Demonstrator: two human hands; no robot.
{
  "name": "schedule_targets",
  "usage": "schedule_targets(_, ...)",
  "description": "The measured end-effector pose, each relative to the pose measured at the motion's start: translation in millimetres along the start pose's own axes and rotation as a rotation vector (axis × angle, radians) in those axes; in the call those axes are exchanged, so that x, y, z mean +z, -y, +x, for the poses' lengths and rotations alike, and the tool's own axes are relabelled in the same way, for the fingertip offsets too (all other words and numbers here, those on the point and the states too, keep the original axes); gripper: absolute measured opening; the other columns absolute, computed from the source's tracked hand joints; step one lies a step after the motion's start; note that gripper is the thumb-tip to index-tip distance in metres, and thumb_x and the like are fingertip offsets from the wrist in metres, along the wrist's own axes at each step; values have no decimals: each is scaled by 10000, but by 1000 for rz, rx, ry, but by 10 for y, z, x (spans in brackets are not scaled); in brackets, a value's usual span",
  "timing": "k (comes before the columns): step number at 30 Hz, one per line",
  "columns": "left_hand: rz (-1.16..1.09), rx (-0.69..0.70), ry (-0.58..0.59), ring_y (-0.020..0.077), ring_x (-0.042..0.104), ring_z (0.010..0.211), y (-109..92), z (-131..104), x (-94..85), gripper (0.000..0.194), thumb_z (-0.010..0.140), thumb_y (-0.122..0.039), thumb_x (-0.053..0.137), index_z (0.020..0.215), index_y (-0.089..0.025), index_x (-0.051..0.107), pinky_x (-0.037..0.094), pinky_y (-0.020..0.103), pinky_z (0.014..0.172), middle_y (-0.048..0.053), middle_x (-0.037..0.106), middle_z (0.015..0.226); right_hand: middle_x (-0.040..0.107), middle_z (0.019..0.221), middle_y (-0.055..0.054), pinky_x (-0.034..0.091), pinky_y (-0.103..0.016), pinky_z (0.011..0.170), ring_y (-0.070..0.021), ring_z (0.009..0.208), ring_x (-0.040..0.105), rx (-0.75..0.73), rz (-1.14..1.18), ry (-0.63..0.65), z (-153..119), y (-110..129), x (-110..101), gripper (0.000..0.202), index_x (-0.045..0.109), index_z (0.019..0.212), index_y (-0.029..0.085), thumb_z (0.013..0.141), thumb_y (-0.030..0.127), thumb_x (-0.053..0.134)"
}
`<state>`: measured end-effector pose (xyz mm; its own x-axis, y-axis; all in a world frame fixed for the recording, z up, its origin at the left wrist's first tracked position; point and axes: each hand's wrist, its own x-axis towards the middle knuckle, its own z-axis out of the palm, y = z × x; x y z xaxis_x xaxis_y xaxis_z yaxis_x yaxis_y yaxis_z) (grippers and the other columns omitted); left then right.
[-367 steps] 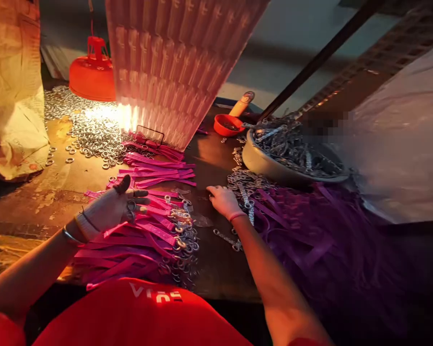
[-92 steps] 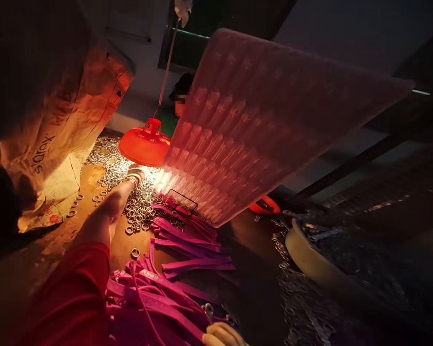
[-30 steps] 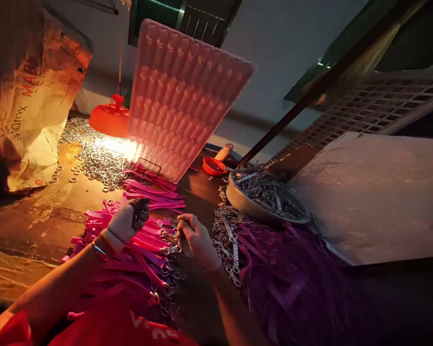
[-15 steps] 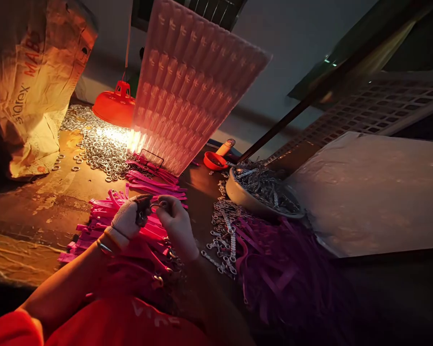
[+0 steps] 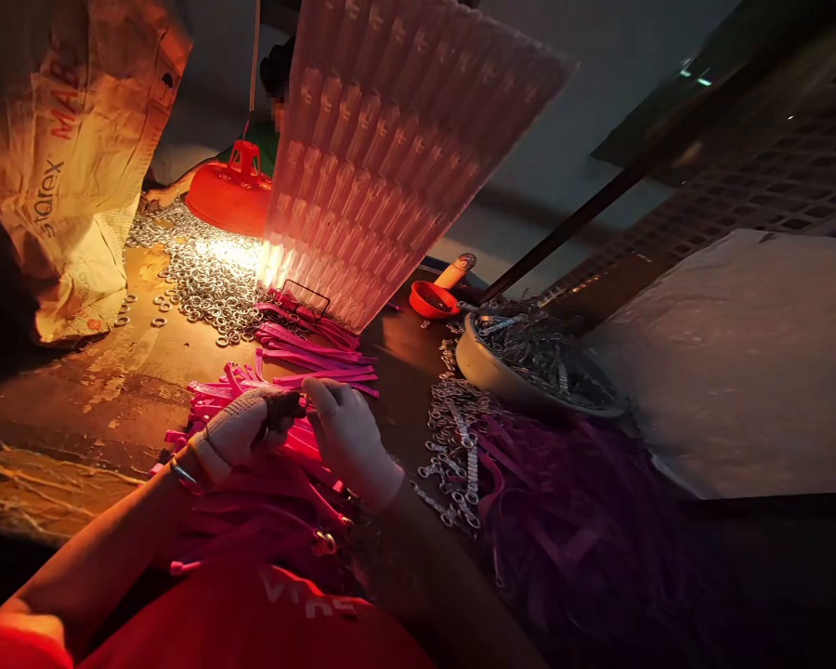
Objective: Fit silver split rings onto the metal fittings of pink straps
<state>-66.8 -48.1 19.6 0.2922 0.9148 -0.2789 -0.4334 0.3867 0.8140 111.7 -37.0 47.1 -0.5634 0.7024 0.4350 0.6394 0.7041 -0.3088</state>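
My left hand, in a white glove with dark fingertips, is closed over a pile of pink straps. My right hand, also gloved, meets it with thumb and index finger pinched together at the left fingertips. What sits between the fingers is small and hidden by them. Metal rings hang on some strap ends near my body. Beyond my hands lies a second bunch of pink straps.
Loose metal rings are heaped under a red lamp. A clear ribbed plastic panel stands behind. To the right are a bowl of metal chain pieces, purple straps and a small red dish. A printed sack stands left.
The view has swung so the scene sits farther right. A ring glimpsed at my right fingertips is now hidden. Another person's head and arm show behind the lamp.
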Motion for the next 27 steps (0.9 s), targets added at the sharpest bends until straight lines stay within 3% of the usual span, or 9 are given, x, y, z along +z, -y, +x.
schedule_targets(3, 97, -4, 81, 69, 355, 420, 78, 21, -51, 247, 751, -304, 727, 621, -155, 578, 229, 198, 385, -11, 479, 519, 649, 1037, -129, 393, -368, 742, -273, 915, 546, -160, -196, 146, -24, -24, -10, 332, 616, 1233, 190, 914, 164, 531)
schedule_targets(5, 164, -50, 73, 64, 337, 419, 82, 2, -32, 254, 753, -313, 730, 616, -152, 588, 203, 202, 384, -3, 499, 528, 648, 940, -120, 354, -360, 698, -255, 835, 529, -172, -247, 153, -48, -47, -17, 254, 642, 1149, 180, 926, 166, 520)
schedule_targets(7, 211, -68, 35, 60, 300, 390, 45, -40, 30, 299, 804, -396, 696, 652, -153, 610, 168, 211, 373, -11, 490, 509, 636, 855, -113, 322, -353, 663, -235, 749, 505, -130, -273, 97, -84, -74, -30, 210, 659, 1071, 166, 951, 192, 488)
schedule_targets(10, 308, 46, 25, 64, 309, 365, -50, -133, 149, 386, 865, -496, 639, 684, -155, 617, 174, 219, 368, -24, 462, 476, 644, 800, -87, 306, -327, 646, -202, 698, 512, -31, -191, 16, -135, -110, -71, 224, 669, 973, 169, 988, 248, 460)
schedule_targets(15, 372, 63, 126, 53, 354, 409, -122, -204, 259, 310, 838, -410, 704, 706, -145, 615, 208, 199, 383, -20, 509, 545, 567, 596, 7, 273, -284, 580, -131, 560, 468, 169, 89, 77, -173, -74, -115, 292, 575, 673, 208, 953, 252, 506)
schedule_targets(19, 199, -24, 106, 56, 331, 396, -30, -52, 281, 380, 837, -413, 684, 608, -159, 517, 238, 189, 380, -36, 433, 481, 595, 632, -33, 295, -293, 598, -157, 600, 504, 236, 34, -107, -243, 50, -8, 274, 583, 664, 207, 909, 321, 544)
schedule_targets(22, -30, -166, 49, 45, 279, 357, 7, 119, 308, 333, 870, -317, 646, 615, -152, 509, 204, 165, 335, -52, 376, 458, 631, 670, -14, 336, -271, 591, -158, 616, 537, 423, 245, -124, -280, 66, 78, 237, 622, 769, 216, 933, 372, 551)
schedule_targets(24, -226, -264, 26, 33, 266, 347, -52, 235, 320, 203, 901, -199, 592, 713, -131, 556, 185, 136, 310, -57, 392, 506, 622, 655, 17, 360, -252, 590, -148, 610, 539, 529, 411, -115, -273, -64, 92, 252, 635, 808, 227, 950, 413, 541)
schedule_targets(27, -519, -268, -2, 37, 365, 370, -262, 419, 303, 162, 972, -145, 470, 859, -114, 582, 189, 103, 290, -30, 460, 594, 620, 682, 27, 390, -244, 622, -151, 648, 546, 621, 465, -234, -224, -543, 64, 337, 665, 896, 223, 967, 495, 481)
